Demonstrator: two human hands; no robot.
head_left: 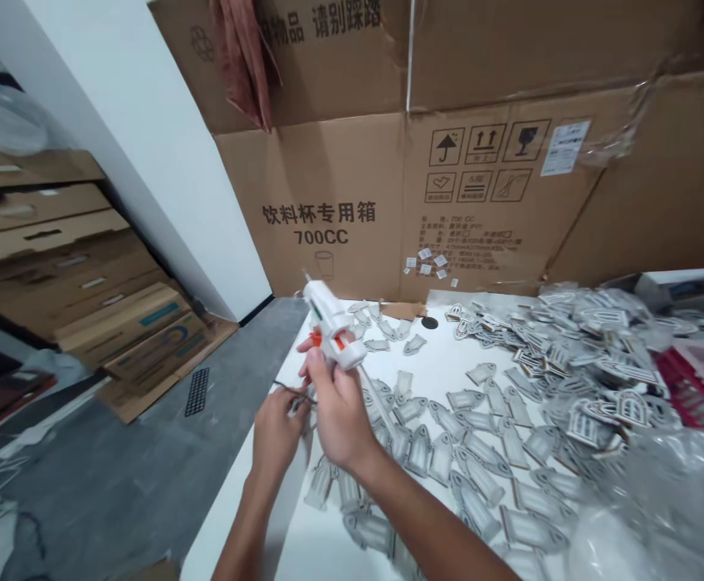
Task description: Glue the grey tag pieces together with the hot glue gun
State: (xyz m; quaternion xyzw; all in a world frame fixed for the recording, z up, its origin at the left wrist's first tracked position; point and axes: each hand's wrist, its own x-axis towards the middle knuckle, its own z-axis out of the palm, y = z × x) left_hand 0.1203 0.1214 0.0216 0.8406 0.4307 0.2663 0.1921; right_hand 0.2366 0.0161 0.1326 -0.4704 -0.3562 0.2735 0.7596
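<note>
My right hand (340, 410) is wrapped round the handle of a white glue gun (331, 316) with orange parts. Its thin nozzle tilts up and away, and a pale glue stick (376, 394) sticks out of the back end. Close beside it, my left hand (277, 426) pinches a dark cord (294, 392) below the gun. Under and around my right forearm lie many flat, greyish, arch-topped pieces (439, 456), spread over the white table (321, 537).
A heap of similar pieces (575, 355) fills the table's right side, beside clear plastic bags (660, 492) and a red basket (699, 391). Tall cardboard (327, 169) stands behind the table, with a reddish cloth (243, 64) hanging on it. Stacked boxes (55, 242) stand left on the grey floor.
</note>
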